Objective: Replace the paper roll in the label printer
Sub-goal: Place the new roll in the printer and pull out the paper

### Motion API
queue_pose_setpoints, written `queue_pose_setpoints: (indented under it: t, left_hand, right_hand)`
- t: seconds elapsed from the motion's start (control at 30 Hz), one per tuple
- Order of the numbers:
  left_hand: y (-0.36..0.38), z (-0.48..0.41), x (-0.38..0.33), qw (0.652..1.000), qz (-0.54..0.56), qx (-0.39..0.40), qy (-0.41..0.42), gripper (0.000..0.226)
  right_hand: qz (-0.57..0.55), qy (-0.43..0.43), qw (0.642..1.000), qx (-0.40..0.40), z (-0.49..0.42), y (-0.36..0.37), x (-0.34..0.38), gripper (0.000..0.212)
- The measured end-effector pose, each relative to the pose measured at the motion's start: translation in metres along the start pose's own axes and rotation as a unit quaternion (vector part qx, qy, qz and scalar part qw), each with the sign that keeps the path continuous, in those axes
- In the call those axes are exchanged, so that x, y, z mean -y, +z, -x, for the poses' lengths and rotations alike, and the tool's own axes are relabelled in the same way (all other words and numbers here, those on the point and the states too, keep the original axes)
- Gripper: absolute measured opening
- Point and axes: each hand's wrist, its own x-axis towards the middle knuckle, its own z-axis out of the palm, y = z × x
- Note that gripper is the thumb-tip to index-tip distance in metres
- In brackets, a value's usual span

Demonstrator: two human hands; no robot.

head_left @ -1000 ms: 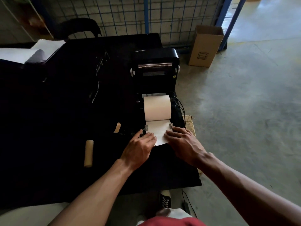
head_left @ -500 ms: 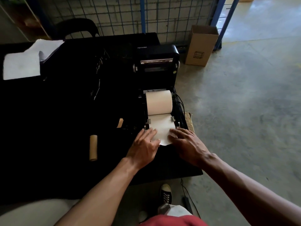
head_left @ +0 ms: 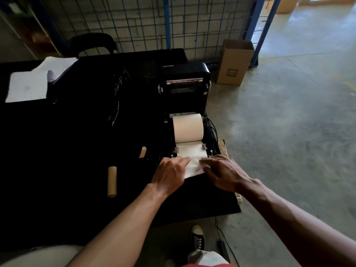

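I see the printer [head_left: 185, 83] standing open on the black table [head_left: 77, 151], its lid tipped up and back, with the roll [head_left: 187, 128] seated in the bay between the two side holders. A strip of paper [head_left: 189, 157] runs from under the roll toward me, passes between the two small grey guides and hangs out past the printer's front edge. My left hand [head_left: 169, 175] lies flat with its fingers spread loosely, the fingertips pressing down on the left edge of the strip's free end; it grips nothing. My right hand [head_left: 224, 171] is likewise flat and loose, its fingertips on the right edge of the same end, so the paper lies between and under both hands rather than pinched in either. The roll itself sits just beyond the fingertips, untouched. To the left, well apart from the hands, an empty core [head_left: 112, 181] lies on the table. A carton [head_left: 234, 62] stands on the floor beyond the printer.
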Motion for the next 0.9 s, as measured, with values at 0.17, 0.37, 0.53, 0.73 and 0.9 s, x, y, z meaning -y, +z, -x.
queue_pose_setpoints:
  t: [0.17,0.37,0.53,0.73,0.9]
  left_hand:
    - [0.005,-0.015,-0.001,0.999,-0.022,0.009,-0.027,0.020]
    - [0.007,-0.010,0.009,1.000,-0.007,-0.002,-0.006,0.008]
    - [0.008,-0.008,0.011,1.000,-0.023,-0.008,0.017,0.007]
    - [0.008,-0.012,0.008,0.999,0.023,-0.003,-0.033,0.026]
    - [0.007,-0.014,0.008,0.999,0.020,0.002,-0.036,0.025]
  right_hand:
    - [-0.083,0.064,0.994,0.011,-0.011,-0.017,0.003,0.042]
    - [0.010,0.009,0.999,-0.035,-0.023,-0.004,-0.003,0.027]
    - [0.065,-0.047,0.995,-0.057,-0.025,0.007,-0.008,0.017]
    - [0.096,-0.048,0.992,-0.063,-0.031,0.004,-0.006,0.011]
    - [0.079,-0.039,0.994,-0.070,-0.032,0.007,-0.008,0.011]
